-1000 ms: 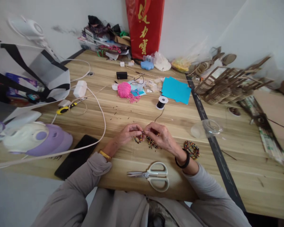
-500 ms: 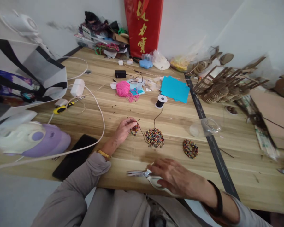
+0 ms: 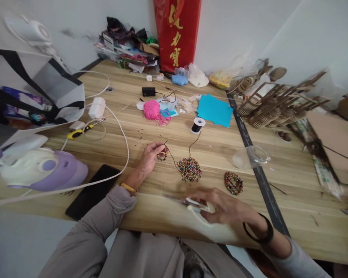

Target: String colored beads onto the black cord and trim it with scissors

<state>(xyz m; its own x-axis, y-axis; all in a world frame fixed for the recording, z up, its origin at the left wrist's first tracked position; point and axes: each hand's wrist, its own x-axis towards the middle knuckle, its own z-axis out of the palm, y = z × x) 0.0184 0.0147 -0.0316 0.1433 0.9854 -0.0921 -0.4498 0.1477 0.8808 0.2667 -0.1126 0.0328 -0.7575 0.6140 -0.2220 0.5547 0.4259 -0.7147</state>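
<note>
My left hand (image 3: 149,157) pinches a small loop of strung beads (image 3: 162,155) with dark cord at its top, between thumb and fingertips. From there the cord (image 3: 173,159) runs to a pile of loose multicoloured beads (image 3: 189,169); more cord leads from the pile up to a white spool of black cord (image 3: 197,125). In my right hand (image 3: 220,206) is a pair of white-handled scissors (image 3: 199,205), lifted near the table's front edge, blades pointing left and smeared by motion. A coiled beaded bracelet (image 3: 233,183) lies to the right of the pile.
A black phone (image 3: 92,192) and a white cable lie left of my forearm, beside a purple and white appliance (image 3: 43,170). Farther back are pink yarn (image 3: 151,109), blue sheets (image 3: 215,110) and a red bag (image 3: 176,34). A clear container (image 3: 258,155) and wooden model (image 3: 278,104) stand right.
My right hand has picked the scissors up off the table, its fingers now round the handles. My left hand has shifted slightly left with the bead loop.
</note>
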